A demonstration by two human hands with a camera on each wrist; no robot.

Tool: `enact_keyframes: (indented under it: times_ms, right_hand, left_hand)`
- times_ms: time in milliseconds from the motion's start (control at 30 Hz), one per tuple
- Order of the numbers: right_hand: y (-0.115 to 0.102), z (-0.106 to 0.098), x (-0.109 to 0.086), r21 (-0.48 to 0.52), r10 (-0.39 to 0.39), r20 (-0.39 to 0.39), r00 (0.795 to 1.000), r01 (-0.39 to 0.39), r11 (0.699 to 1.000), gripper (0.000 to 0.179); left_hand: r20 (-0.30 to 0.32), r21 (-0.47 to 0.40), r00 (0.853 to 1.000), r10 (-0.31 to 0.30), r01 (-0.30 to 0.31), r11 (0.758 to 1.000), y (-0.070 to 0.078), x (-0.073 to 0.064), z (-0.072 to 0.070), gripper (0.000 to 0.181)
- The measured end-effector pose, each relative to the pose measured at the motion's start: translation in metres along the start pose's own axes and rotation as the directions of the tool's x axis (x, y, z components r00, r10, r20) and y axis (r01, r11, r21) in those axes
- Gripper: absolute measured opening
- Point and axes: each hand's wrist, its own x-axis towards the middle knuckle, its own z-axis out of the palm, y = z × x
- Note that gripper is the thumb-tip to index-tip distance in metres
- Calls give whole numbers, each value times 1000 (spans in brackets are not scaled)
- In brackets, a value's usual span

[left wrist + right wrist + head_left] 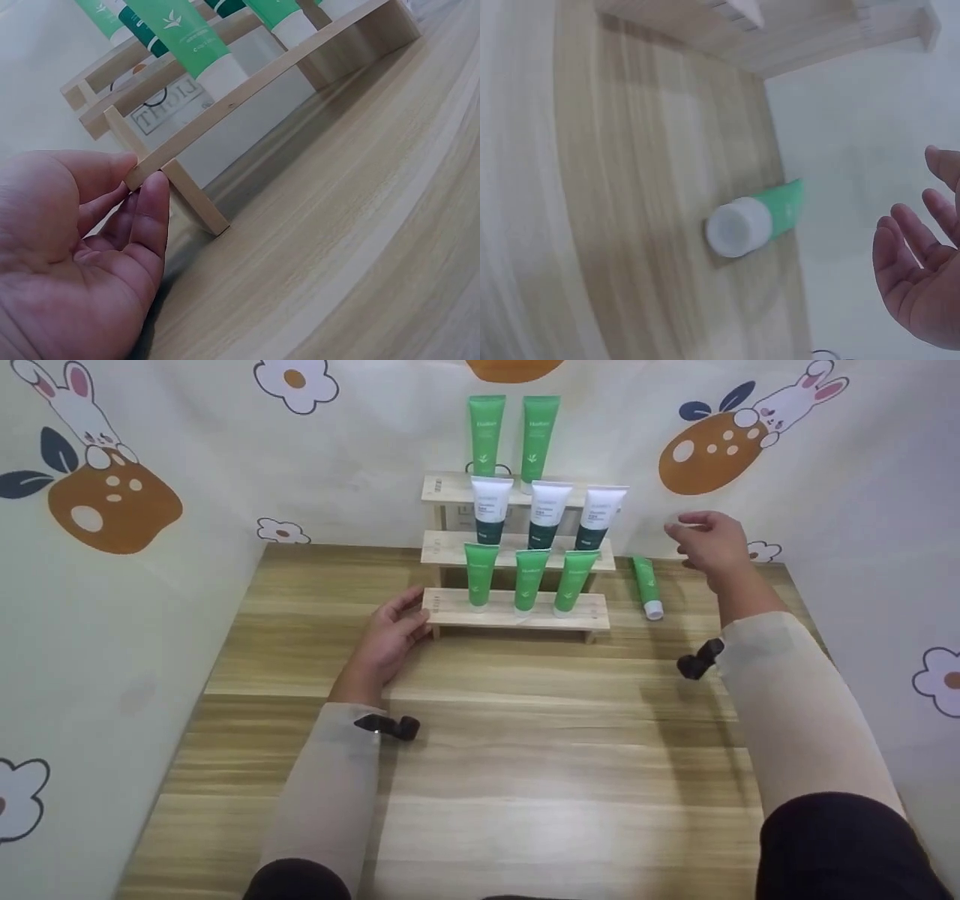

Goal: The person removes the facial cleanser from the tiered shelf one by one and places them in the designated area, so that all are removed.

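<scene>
A three-tier wooden display rack (459, 618) stands on the table against the back wall. My left hand (386, 639) pinches the left end of its lowest plank (196, 129), thumb on top and fingers below. Three small green tubes (529, 581) stand cap-down on that plank. Higher up are three white tubes (549, 504) with dark green lower parts, and two larger green tubes (487, 431) on top. To the right of the rack, another green tube (645, 579) lies on the table, its white cap (735, 227) toward me. My right hand (709, 544) hovers above and right of it, fingers loosely bent, holding nothing.
The wood-grain table (495, 735) stretches forward from the rack. Patterned cloth walls (360, 472) with rabbits, oranges and flowers enclose the back and both sides. A black wrist camera (701, 660) sits on the right sleeve, another camera (390, 726) on the left.
</scene>
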Motion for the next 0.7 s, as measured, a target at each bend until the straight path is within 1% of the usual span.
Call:
enact_keyframes:
  times_ms: [67,133,267,333,533,633,700]
  right_hand:
    - [-8,-3,-5,22,-32,-12,999,33,999,67]
    - [-15,-6,-10,53,-74,-25,997,75,996,62]
    - [-30,-7,-23,151,-163,-50,985,169,974,51]
    - [-39,-7,-28,195,-205,-59,977,213,958,48]
    - [-70,-3,-44,296,-290,-48,956,291,910,48]
    - [-82,2,-50,357,-349,-37,936,338,871,49]
    - [-88,7,-53,392,-395,-28,918,374,841,49]
  left_hand:
    - [-5,-25,1000,-4,4,1000,0,1,1,61]
    - [-6,-30,1000,-8,7,1000,0,1,1,62]
    - [7,-19,1000,1,-1,1000,-1,2,1,60]
    - [11,-15,1000,7,-6,1000,-1,2,1,60]
    - [2,-26,1000,8,-8,1000,-2,2,1,60]
    - [-3,-37,1000,11,-11,999,-3,2,1,60]
    - [-6,-43,1000,18,-19,999,-3,1,1,59]
